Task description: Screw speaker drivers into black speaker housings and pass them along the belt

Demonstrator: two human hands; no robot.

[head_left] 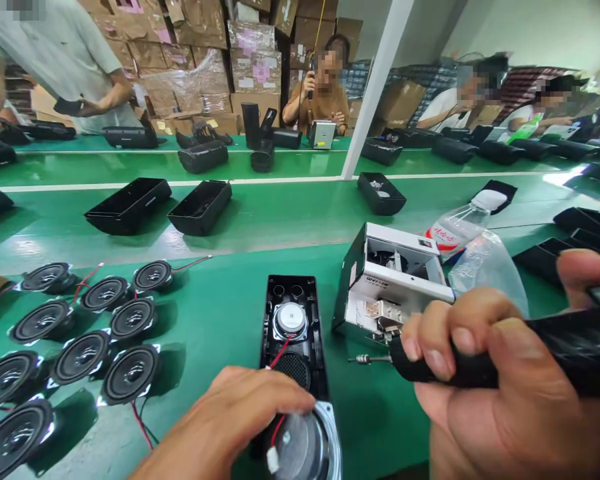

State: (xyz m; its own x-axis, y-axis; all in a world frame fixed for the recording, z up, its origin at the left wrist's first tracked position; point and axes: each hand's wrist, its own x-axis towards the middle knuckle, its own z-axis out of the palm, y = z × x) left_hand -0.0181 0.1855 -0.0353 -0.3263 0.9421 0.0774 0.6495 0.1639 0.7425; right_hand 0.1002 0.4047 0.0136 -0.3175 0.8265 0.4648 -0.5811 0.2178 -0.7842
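My left hand grips a loose speaker driver by its magnet side, fingers bent over its near edge. A red wire with a white connector hangs from the driver. It is over the near end of an open black speaker housing. A silver-backed driver sits in that housing's far half, above a round mesh opening. My right hand is wrapped round a black electric screwdriver, its bit pointing left, apart from the housing and in front of a WEIXIN screw feeder.
Several loose speaker drivers lie cone-up at left, with red wires. Behind are black housings on a green belt. A plastic bottle and clear bag are beyond the feeder. Co-workers are across the line.
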